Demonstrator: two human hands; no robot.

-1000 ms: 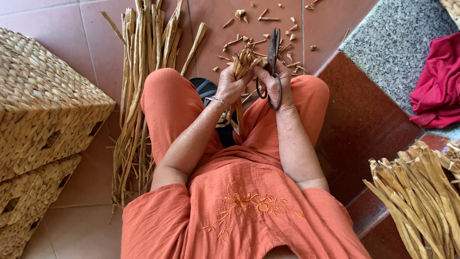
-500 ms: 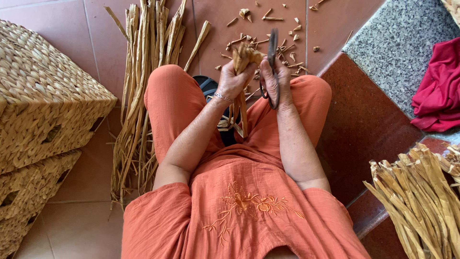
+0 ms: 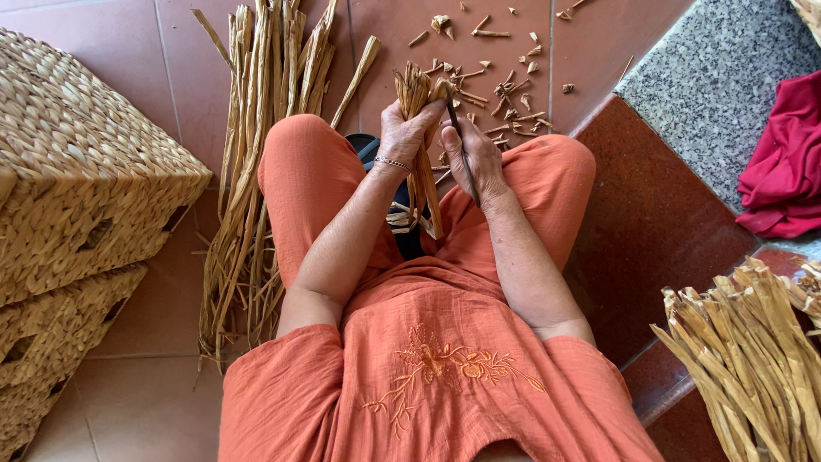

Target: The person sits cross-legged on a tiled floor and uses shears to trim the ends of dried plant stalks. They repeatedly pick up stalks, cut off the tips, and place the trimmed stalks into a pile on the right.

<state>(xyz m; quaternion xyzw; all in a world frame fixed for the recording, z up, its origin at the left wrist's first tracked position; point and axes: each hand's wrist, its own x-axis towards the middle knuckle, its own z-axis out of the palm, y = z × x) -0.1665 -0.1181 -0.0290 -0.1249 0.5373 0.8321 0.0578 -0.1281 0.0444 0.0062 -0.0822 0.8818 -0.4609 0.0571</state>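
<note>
- Your left hand (image 3: 402,137) has its grip clamped on the dried straw bundle (image 3: 419,103).
- Your right hand (image 3: 475,158), at 3 o'clock of it, grips dark scissors (image 3: 457,141).

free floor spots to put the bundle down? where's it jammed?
Bare tile lies between the woven baskets and the long stalk pile, and at lower left by the left knee. The granite slab left of the red cloth is bare too. Crowded: cut scraps ahead of the knees, and the stalk stack at right.
</note>
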